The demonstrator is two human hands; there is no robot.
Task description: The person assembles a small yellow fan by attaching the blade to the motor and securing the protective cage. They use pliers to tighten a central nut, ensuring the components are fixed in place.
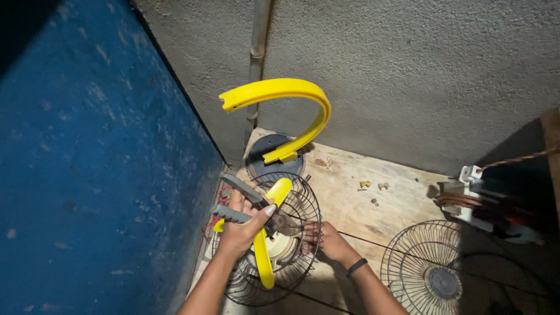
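Pliers [245, 201] in left hand [242, 230], fan cage [303, 201]

Right hand [328, 240]: fingertips hidden behind wire fan guard [274, 239]; pliers [248, 204] tips lost in dim hub. Second grille [429, 268] cut by bottom edge. Small parts [373, 188] mid-board too small to tell; white device [484, 204] sunk in shadow.

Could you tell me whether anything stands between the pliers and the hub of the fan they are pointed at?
Nothing visible does: the pliers in the left hand reach over the open wire guard to the hub, beside the yellow blade. The right hand grips the guard's rim.
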